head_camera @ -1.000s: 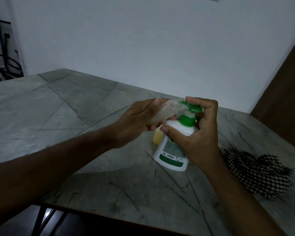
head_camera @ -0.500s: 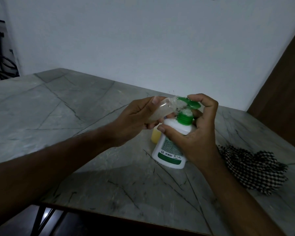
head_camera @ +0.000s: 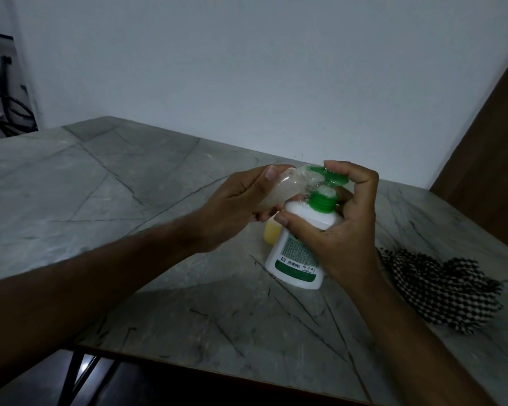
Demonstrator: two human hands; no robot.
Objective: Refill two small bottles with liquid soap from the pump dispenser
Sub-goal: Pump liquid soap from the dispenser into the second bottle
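Centre-right of frame: left hand (head_camera: 232,209) wraps clear small bottle (head_camera: 279,189), tilted, mouth at green pump head (head_camera: 329,174). Right hand (head_camera: 338,227) clasps white pump dispenser (head_camera: 298,259), standing on grey table (head_camera: 129,200), fingertips on pump head.

Risk, as judged: mouth slips off spout, soap runs over fingers and table; hard press could tip dispenser.

Contents: clear bottle shows bubbly film, level unclear. Yellow small bottle (head_camera: 272,234) behind dispenser, apparently filled. Checked cloth (head_camera: 440,291) lower right, apart.

Table (head_camera: 106,183) left half open; checkered cloth (head_camera: 440,291) blocks right; yellow bottle (head_camera: 272,234) behind dispenser (head_camera: 298,256).
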